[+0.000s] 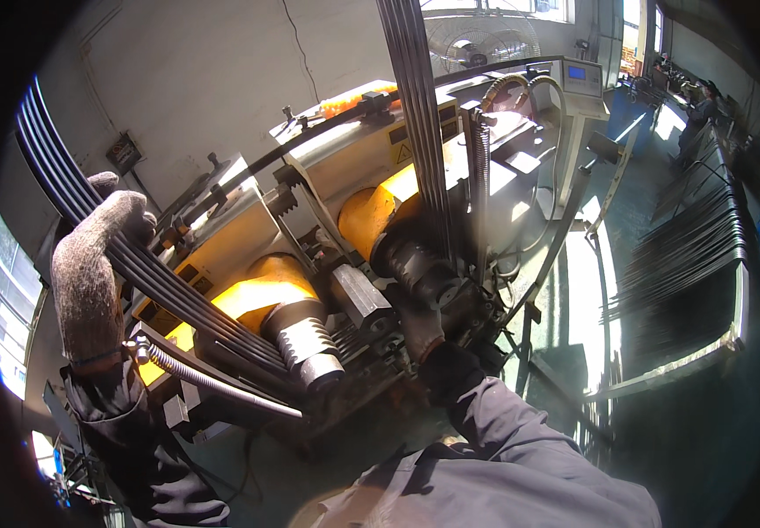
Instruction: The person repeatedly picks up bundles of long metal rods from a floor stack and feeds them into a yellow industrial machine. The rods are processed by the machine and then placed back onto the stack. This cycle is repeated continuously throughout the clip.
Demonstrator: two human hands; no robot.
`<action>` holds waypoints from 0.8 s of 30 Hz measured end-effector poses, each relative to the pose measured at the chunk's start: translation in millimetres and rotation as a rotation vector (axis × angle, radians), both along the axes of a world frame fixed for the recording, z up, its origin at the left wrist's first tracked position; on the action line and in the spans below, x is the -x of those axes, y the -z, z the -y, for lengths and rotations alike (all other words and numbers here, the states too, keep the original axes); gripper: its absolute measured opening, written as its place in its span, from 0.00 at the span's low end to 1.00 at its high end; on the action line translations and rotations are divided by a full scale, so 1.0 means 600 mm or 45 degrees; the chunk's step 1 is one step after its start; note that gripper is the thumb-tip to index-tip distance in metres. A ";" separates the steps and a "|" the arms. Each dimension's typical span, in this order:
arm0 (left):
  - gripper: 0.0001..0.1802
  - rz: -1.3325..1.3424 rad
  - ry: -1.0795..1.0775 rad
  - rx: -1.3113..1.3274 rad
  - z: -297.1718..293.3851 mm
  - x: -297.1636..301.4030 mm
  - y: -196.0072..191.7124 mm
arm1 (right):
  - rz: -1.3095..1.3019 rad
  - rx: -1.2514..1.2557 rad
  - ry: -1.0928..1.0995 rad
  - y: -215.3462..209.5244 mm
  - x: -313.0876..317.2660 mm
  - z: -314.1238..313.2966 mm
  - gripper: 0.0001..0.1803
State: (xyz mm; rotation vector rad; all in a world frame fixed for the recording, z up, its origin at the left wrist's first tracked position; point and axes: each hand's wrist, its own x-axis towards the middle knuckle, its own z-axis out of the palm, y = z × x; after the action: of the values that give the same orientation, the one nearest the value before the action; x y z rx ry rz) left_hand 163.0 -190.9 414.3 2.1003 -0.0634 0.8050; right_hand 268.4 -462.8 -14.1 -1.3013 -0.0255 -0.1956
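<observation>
My left hand (pixel 107 238), in a knitted work glove, is raised at the left with its fingers curled round a bundle of long dark rods (pixel 188 295). The rods slant down to the left grooved cylinder (pixel 305 339) of a yellow and grey machine (pixel 265 286). Lower and nearer the middle, my right hand (pixel 419 327) reaches in between the two machine heads, beside a dark block (pixel 362 295) and below the right cylinder (pixel 424 268). Shadow hides its fingers. A second bundle of dark rods (pixel 419 114) rises steeply from that right cylinder.
A ribbed hose (pixel 221 385) crosses in front of the left head. A control box with a blue screen (pixel 580 77) stands at the back right, near a fan (pixel 477 48). On the right, many dark rods lie on a rack (pixel 739 304). Another person (pixel 701 114) is farther off.
</observation>
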 end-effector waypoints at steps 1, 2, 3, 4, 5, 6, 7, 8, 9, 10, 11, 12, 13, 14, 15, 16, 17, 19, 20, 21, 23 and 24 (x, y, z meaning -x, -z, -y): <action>0.22 -0.047 -0.115 0.098 0.003 0.001 -0.003 | -0.135 -0.236 -0.110 0.006 0.000 -0.001 0.24; 0.21 -0.076 -0.043 0.078 0.004 0.002 -0.005 | 0.059 0.230 0.034 0.012 -0.001 0.005 0.21; 0.21 -0.072 -0.028 0.116 0.004 0.005 -0.002 | 0.315 0.676 0.130 0.018 0.001 0.011 0.18; 0.19 -0.058 -0.016 0.083 0.001 0.005 -0.002 | 0.478 1.143 0.197 0.022 0.001 0.014 0.16; 0.20 -0.210 -0.157 -0.091 -0.003 0.007 0.001 | 0.596 1.138 0.215 0.025 0.002 0.019 0.16; 0.20 -0.226 -0.113 -0.288 -0.008 0.007 0.000 | 0.601 1.164 0.208 0.027 0.003 0.022 0.15; 0.22 -0.234 -0.097 -0.383 -0.016 0.006 -0.002 | 0.626 1.192 0.210 0.029 0.005 0.026 0.16; 0.23 -0.194 -0.057 -0.524 -0.022 0.009 0.001 | 0.610 1.263 0.212 0.030 0.004 0.027 0.16; 0.24 -0.144 0.082 -0.524 -0.029 0.012 -0.002 | 0.530 1.112 0.146 0.032 0.004 0.026 0.16; 0.26 -0.111 0.155 -0.579 -0.035 0.014 0.000 | 0.459 0.988 0.073 0.034 0.004 0.026 0.16; 0.22 -0.151 0.078 -0.694 -0.041 0.017 -0.002 | 0.489 0.878 0.029 0.036 0.002 0.027 0.16; 0.19 -0.095 0.145 -0.702 -0.045 0.020 -0.002 | 0.404 0.947 0.004 0.040 0.001 0.025 0.17; 0.16 -0.131 0.105 -0.878 -0.048 0.025 -0.003 | 0.486 0.896 -0.010 0.045 -0.001 0.024 0.19; 0.14 -0.096 0.109 -0.874 -0.050 0.026 -0.004 | 0.566 0.843 -0.024 0.050 -0.004 0.023 0.22; 0.12 -0.076 0.096 -1.033 -0.051 0.030 -0.003 | 0.552 0.723 -0.056 0.056 -0.007 0.023 0.23; 0.12 -0.047 0.082 -1.188 -0.051 0.031 -0.003 | 0.363 0.658 -0.125 0.063 -0.010 0.024 0.23; 0.14 -0.078 0.083 -1.183 -0.050 0.032 -0.003 | 0.314 0.670 -0.097 0.069 -0.014 0.023 0.24; 0.13 -0.106 0.089 -0.898 -0.046 0.031 -0.002 | 0.485 0.938 -0.013 0.078 -0.017 0.027 0.23; 0.13 -0.081 0.041 -0.964 -0.043 0.034 0.001 | 0.448 0.872 -0.033 0.079 -0.018 0.030 0.22; 0.15 -0.119 -0.006 -0.927 -0.041 0.031 -0.001 | 0.413 0.915 -0.032 0.078 -0.017 0.030 0.21; 0.18 -0.126 0.008 -0.818 -0.035 0.033 0.002 | 0.269 0.980 -0.131 0.067 -0.011 0.033 0.21; 0.18 -0.137 -0.002 -0.825 -0.032 0.036 0.005 | 0.344 0.947 -0.098 0.057 -0.006 0.034 0.21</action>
State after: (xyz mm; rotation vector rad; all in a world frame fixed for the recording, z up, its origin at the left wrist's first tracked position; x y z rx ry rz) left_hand 141.4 -171.5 411.6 2.7473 -0.2979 0.7311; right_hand 271.8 -483.0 -48.5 -2.0002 -0.4104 -0.3115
